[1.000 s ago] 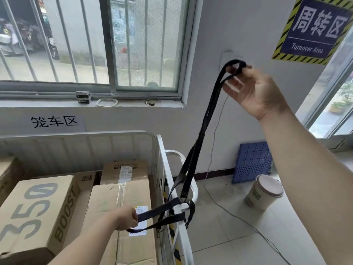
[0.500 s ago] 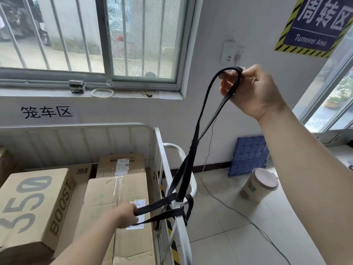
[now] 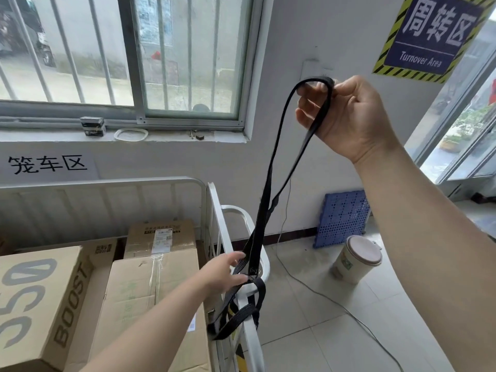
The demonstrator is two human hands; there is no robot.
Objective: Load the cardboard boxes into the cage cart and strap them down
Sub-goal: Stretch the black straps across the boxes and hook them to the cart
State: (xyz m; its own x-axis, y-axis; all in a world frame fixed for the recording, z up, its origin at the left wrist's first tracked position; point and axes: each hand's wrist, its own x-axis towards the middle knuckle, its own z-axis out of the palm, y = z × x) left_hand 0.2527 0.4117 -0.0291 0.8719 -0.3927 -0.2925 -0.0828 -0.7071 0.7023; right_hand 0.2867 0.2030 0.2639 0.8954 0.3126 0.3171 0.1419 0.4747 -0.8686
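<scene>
1. The left hand is reaching over the cardboard boxes to the right side rail of the cage cart; its thumb and forefinger are pinching the lower part of a black strap
2. The boxes are sitting inside the cart, packed side by side: one printed "350 BOOST" on the left, a plain taped one beside it, and a smaller labelled one behind them against the back rail
3. The strap's lower end is looping around the white side rail just below the left hand, then rising up and to the right in two strands
4. The right hand is raised high, its fingers curling around the top loop of the strap and gripping it
5. On the tiled floor to the right, a lidded bucket is standing near a blue perforated panel that is leaning against the wall, and a thin cable is trailing across the tiles
6. On the far wall, a barred window is showing a street, and a blue sign is reading "Turnover Area"
</scene>
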